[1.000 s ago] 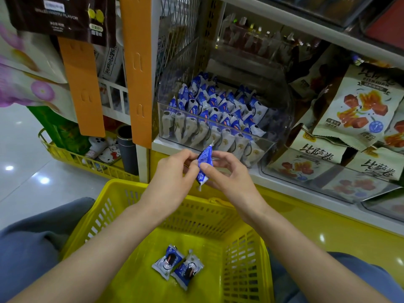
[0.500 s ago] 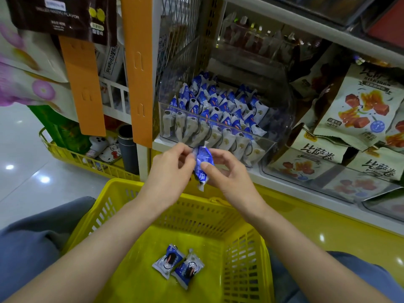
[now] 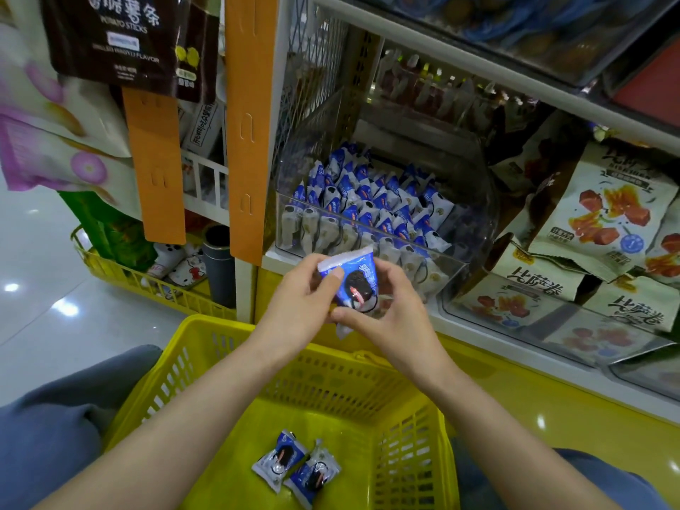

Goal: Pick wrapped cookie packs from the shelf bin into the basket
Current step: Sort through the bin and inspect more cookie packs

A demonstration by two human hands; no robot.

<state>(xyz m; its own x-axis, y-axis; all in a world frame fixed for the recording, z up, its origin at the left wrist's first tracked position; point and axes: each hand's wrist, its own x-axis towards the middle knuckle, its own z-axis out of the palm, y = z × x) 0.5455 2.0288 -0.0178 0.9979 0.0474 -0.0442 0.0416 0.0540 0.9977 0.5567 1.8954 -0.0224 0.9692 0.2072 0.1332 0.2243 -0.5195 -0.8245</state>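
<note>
The cookie pack (image 3: pixel 351 285) sat face-up, pinched between both hands. The left hand (image 3: pixel 294 307) had its thumb across the top corner and the right hand (image 3: pixel 390 318) curled under the lower edge, though which one bore the weight was hard to tell. It hung above the basket (image 3: pixel 217 320), at the far rim, just in front of the bin (image 3: pixel 478 215). Two packs (image 3: pixel 283 458) lay inside already. Mid-transfer, by my reading; next, lower it and let go.

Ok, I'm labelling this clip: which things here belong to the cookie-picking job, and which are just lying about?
Job: cookie pack held by left hand and right hand; shelf bin of packs; yellow basket; two packs lying in it.
Lying about: snack bags right of the bin; potato sticks bag; orange strips; floor basket.
</note>
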